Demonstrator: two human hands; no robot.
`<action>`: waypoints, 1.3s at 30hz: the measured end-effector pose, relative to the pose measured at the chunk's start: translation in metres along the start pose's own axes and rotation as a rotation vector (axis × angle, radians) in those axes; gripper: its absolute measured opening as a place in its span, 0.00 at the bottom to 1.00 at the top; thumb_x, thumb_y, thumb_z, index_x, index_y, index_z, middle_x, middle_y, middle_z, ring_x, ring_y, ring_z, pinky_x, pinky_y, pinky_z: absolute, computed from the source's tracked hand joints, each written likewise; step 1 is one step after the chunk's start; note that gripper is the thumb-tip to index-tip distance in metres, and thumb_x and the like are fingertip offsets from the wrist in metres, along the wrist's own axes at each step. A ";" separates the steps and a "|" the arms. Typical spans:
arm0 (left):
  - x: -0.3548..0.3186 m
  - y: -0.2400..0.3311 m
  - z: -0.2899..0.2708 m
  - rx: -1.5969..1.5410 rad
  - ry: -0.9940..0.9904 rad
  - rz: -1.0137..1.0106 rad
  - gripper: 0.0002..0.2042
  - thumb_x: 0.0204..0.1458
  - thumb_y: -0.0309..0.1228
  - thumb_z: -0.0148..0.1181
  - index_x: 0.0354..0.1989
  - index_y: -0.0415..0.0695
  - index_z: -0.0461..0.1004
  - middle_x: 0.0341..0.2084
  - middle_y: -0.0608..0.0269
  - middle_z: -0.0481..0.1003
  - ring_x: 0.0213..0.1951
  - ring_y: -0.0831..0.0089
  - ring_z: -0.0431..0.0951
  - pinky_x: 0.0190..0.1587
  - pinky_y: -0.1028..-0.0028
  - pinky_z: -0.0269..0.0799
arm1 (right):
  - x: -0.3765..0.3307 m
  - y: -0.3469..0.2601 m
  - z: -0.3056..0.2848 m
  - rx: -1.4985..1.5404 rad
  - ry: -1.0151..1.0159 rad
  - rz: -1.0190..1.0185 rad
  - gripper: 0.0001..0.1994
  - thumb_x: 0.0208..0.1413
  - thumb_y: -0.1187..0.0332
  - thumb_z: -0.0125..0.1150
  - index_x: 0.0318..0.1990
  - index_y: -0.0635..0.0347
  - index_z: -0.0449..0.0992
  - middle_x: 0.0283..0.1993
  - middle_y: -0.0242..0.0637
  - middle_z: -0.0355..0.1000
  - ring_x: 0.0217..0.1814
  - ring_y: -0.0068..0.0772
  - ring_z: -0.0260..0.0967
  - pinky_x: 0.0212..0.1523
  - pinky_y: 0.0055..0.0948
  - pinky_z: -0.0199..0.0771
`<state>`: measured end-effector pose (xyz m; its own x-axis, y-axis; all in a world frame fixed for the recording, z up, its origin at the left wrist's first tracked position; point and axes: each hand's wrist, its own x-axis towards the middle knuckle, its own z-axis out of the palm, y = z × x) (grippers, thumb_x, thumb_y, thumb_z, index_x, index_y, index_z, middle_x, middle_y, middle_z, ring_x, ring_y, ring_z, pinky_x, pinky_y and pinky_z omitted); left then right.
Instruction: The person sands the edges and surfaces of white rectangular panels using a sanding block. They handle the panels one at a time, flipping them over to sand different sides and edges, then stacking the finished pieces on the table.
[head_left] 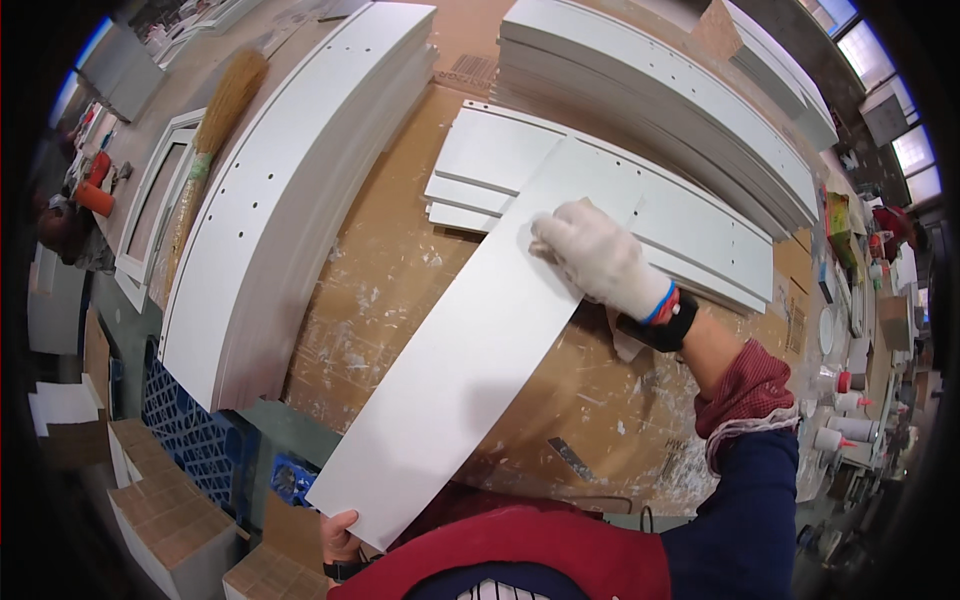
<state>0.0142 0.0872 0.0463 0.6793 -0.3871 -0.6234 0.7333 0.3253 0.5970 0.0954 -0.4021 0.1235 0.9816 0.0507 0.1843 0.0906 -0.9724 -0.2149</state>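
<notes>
A long white board slants across the cardboard-covered table, its far end resting on a short stack of white drilled boards. My bare left hand grips the near corner of that board, thumb on top and fingers hidden underneath. On the board's upper part presses my right hand, in a white glove with a blue and red cuff. Its fingers are curled closed against the surface; whatever they may hold is hidden. Under my right wrist, a pale scrap partly shows.
Tall stacks of white boards stand on the left and at the far right. A straw brush lies beyond the left stack. A flat scraper-like strip lies on the cardboard. Blue crates and cartons stand lower left.
</notes>
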 end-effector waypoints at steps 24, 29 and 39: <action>0.011 -0.026 0.000 -0.067 -0.047 0.024 0.29 0.40 0.23 0.59 0.55 0.36 0.62 0.46 0.52 0.71 0.47 0.59 0.74 0.49 0.63 0.71 | -0.022 -0.108 0.005 -0.013 -0.063 -0.599 0.10 0.55 0.69 0.49 0.43 0.59 0.72 0.33 0.36 0.66 0.35 0.35 0.66 0.30 0.32 0.73; 0.010 -0.025 0.000 -0.074 -0.108 0.009 0.27 0.42 0.22 0.58 0.56 0.37 0.62 0.47 0.54 0.71 0.49 0.60 0.73 0.51 0.63 0.70 | -0.030 -0.110 0.033 0.140 -0.091 -0.598 0.14 0.54 0.65 0.54 0.47 0.56 0.71 0.45 0.39 0.69 0.42 0.39 0.67 0.43 0.35 0.71; 0.011 -0.025 0.005 0.008 -0.109 0.026 0.27 0.43 0.23 0.58 0.56 0.37 0.61 0.48 0.53 0.70 0.50 0.60 0.72 0.52 0.64 0.69 | 0.015 -0.011 0.001 -0.283 0.063 -0.026 0.17 0.56 0.59 0.50 0.47 0.61 0.70 0.49 0.42 0.68 0.52 0.42 0.63 0.57 0.41 0.60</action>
<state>0.0029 0.0707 0.0272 0.6907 -0.4702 -0.5494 0.7149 0.3299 0.6165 0.1091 -0.3906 0.1278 0.9664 0.0705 0.2470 0.0559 -0.9963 0.0655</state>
